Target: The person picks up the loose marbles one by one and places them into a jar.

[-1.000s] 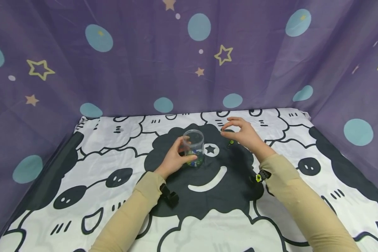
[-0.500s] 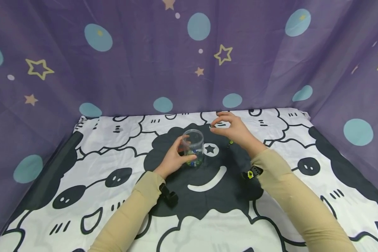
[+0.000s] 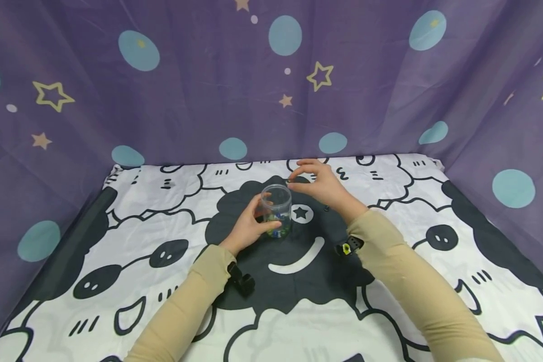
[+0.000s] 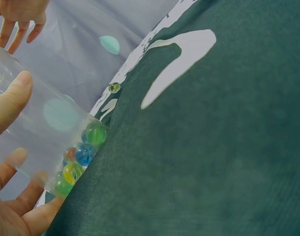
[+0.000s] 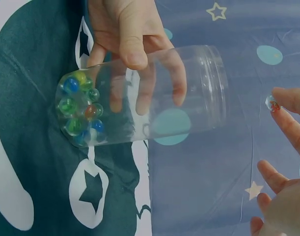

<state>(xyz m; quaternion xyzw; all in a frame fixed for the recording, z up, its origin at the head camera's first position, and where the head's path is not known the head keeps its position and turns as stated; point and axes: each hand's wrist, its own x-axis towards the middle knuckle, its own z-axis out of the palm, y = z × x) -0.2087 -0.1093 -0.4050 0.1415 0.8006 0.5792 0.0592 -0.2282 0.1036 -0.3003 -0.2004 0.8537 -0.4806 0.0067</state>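
My left hand (image 3: 248, 229) grips a clear plastic jar (image 3: 278, 203) that stands upright on the cloth, thumb in front and fingers behind. Several glass marbles (image 5: 68, 105) in green, blue, yellow and red lie at its bottom. The jar's mouth has no lid. Between thumb and index finger, my right hand (image 3: 321, 187) pinches a clear marble (image 5: 272, 103) with a red-orange swirl, close to the jar's rim and a little above it on the right. One loose yellow-green marble (image 4: 114, 88) rests on the cloth beyond the jar.
A white cloth (image 3: 317, 332) with black cartoon sheep covers the table. Behind it and along both sides hangs a purple curtain (image 3: 185, 100) with stars and teal ovals. Each wrist wears a small black camera (image 3: 241, 280).
My right hand has moved left with the pinched marble, from well right of the jar to just beside its rim. The left hand and the jar stay in place.
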